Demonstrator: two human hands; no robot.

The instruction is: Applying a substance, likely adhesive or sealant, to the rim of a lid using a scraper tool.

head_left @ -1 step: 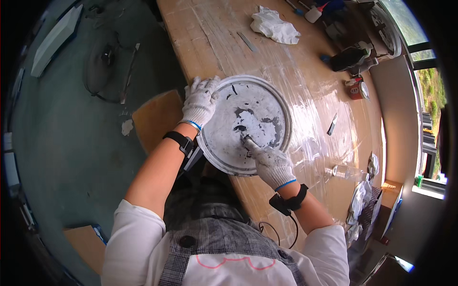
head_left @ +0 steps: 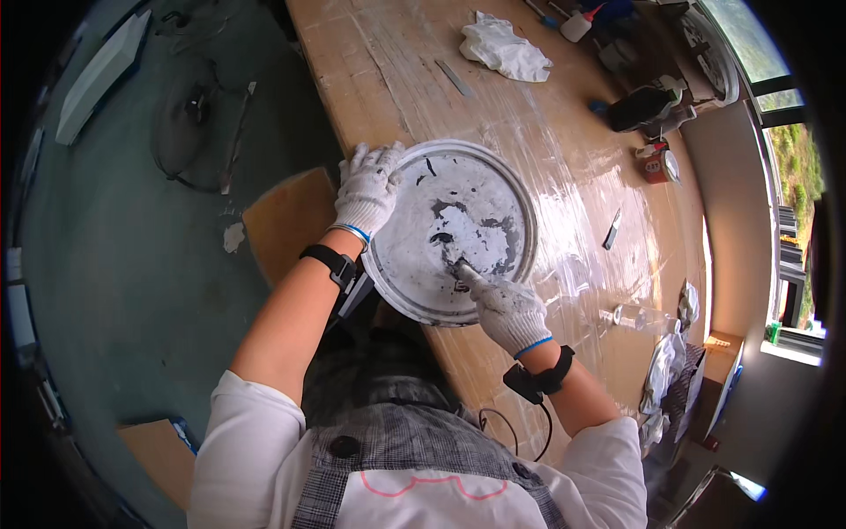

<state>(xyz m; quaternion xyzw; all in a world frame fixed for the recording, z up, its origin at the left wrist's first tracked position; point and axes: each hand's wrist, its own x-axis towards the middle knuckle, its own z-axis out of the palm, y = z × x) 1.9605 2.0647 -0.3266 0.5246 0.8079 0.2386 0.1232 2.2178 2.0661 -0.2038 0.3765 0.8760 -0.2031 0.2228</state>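
A round, whitish, lid-like disc with a raised rim and dark, patchy stains lies over the table's near left edge. At its upper left rim rests my left hand in a white knit glove, fingers apart, seeming to steady the disc. My right hand, also gloved and smudged grey, reaches over the lower right rim. Its index finger is stretched out, and the darkened tip touches the disc a little below its middle. The other fingers are curled under; whether they hold anything is hidden.
The wooden table is covered in clear film. On it lie a white cloth, a thin metal strip, a knife, a red can and a clear bottle. A cardboard piece sits left of the table.
My right hand has slid slightly right and down, its fingertip still on the disc. My left hand and the disc stay practically in place.
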